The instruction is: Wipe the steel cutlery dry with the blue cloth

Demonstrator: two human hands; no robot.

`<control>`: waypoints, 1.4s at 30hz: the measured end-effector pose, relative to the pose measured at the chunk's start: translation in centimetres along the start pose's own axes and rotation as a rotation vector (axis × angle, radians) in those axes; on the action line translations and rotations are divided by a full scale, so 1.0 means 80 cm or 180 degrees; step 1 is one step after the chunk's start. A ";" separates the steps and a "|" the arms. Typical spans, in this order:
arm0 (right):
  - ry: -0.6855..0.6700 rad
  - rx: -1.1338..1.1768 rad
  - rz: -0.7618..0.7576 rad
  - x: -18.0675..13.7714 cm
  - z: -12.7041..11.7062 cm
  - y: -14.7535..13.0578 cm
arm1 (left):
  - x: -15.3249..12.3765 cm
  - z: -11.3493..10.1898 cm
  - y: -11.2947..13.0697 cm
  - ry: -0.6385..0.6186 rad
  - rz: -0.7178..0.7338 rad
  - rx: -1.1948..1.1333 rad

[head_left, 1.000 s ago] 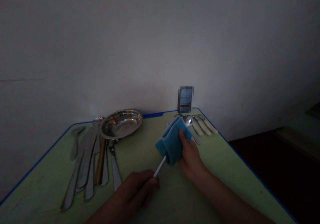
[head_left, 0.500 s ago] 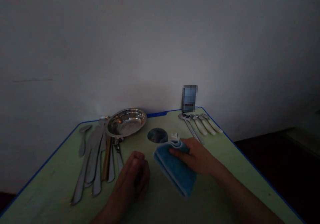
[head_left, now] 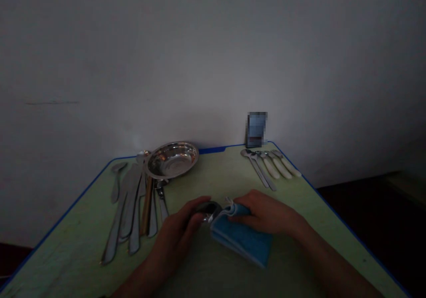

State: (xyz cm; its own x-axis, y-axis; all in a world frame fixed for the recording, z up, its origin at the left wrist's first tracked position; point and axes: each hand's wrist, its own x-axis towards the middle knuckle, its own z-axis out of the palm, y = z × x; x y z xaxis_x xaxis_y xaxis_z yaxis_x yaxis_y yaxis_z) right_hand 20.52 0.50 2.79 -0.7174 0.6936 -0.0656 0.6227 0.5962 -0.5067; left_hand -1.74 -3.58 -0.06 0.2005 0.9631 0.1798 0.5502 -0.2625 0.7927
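My left hand is closed on a small round metal dish, its fingers and thumb at the rim. Part of the dish is hidden behind the fingers and the cloth. In my right hand is a folded blue cloth, pinched at its upper edge and hanging down to the right. The cloth's left corner is right beside the dish; whether they touch, I cannot tell. Both hands are over the near middle of the green table.
Left of my hands lie several knives and spoons, with a wooden-looking handle among them. A shiny metal bowl sits behind, tilted. Several spoons lie at back right, near a blurred phone-like screen against the wall.
The round metal dish lay on the table behind my hands; now my left hand holds it, nearer to me. My right hand has brought the cloth down beside it.
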 end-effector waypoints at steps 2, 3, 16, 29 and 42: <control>0.0003 0.0085 -0.0044 0.001 -0.001 0.000 | -0.001 0.000 0.001 0.0051 0.0037 0.0049; -0.0009 0.0163 -0.0070 0.001 -0.003 0.000 | -0.002 0.000 0.001 0.0176 0.0006 0.0045; -0.0126 0.1621 0.0856 -0.023 -0.031 0.052 | 0.004 0.002 0.010 0.1265 -0.0896 -0.1465; -0.0310 0.1144 0.0440 -0.017 -0.025 0.029 | -0.001 0.004 0.006 0.0441 -0.0763 -0.1146; -0.0352 0.1144 0.0324 -0.008 -0.015 0.014 | -0.002 0.011 0.010 0.0214 -0.0672 -0.0936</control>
State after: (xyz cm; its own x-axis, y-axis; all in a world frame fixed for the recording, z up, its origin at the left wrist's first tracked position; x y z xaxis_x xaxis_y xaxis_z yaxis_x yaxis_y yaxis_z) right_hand 22.05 1.22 3.30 -0.6990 0.6825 -0.2134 0.5575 0.3332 -0.7604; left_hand -0.62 -4.03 0.02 0.0482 0.9985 0.0245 0.3154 -0.0385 0.9482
